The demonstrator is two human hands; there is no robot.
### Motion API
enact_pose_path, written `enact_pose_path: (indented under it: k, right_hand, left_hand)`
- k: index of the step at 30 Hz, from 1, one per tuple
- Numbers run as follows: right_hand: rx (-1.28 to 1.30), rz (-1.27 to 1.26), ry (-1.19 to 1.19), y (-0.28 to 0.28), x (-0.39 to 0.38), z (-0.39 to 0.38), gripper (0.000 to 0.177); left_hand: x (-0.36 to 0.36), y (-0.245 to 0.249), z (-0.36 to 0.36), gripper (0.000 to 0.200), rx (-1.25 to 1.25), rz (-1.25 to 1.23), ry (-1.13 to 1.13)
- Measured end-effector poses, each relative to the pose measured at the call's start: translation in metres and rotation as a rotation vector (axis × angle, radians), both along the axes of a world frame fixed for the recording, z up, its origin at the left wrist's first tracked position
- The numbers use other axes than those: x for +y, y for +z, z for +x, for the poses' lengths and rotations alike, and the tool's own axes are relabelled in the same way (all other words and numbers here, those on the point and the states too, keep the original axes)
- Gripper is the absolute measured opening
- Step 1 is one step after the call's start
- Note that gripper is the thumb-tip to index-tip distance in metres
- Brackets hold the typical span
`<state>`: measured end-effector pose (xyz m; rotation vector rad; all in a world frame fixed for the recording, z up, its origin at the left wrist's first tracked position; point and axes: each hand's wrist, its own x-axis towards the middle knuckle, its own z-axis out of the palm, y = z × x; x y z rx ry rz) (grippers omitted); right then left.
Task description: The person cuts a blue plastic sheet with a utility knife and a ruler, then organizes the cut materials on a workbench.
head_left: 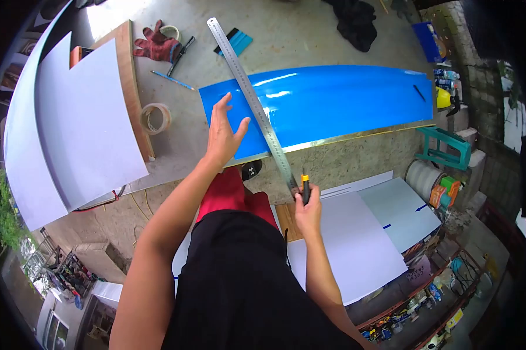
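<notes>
My left hand (221, 131) is over the left end of a glossy blue sheet (344, 93), its fingers apart and nothing in it. Near the table's front edge, my right hand (308, 211) is closed around a black and yellow utility knife (306, 189). A long steel ruler (248, 90) slants across the blue sheet; its near end reaches past the edge to my right thumb, and its far end lies over the table by a blue squeegee (238, 42). A short dark strip (419, 92) lies on the sheet's right end.
On the grey table (175, 125) are a tape roll (156, 118), a pencil (172, 80), a red glove (156, 44), a black pen (181, 55) and a black cloth (356, 23). White panels (88, 111) lie at left. A green stool (444, 147) and white boards (350, 245) stand to the right.
</notes>
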<state>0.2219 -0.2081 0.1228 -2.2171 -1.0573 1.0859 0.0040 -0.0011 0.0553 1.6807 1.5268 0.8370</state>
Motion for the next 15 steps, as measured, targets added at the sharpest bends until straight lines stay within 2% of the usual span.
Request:
enact_pose_path:
  k: [1,4,8,10,15]
  right_hand:
    - [-0.023,0.013,-0.007,0.010,0.007,0.008,0.031]
    - [-0.066,0.094,0.046,0.026,0.035,0.048,0.031]
    - [-0.130,0.120,0.067,0.050,0.091,0.094,0.030]
    - [-0.162,0.117,0.115,0.060,0.120,0.110,0.030]
    - [-0.209,0.197,0.306,0.062,0.177,0.141,0.033]
  left_hand:
    - [-0.002,0.003,-0.002,0.073,-0.004,0.011,0.006]
    - [-0.004,0.010,-0.011,0.066,-0.083,-0.367,0.183]
    - [-0.024,-0.022,-0.014,0.073,0.074,-0.370,0.256]
    - [-0.027,-0.021,-0.002,0.084,0.196,-0.419,0.352]
    - [-0.014,-0.007,0.034,0.090,0.341,-0.521,0.460]
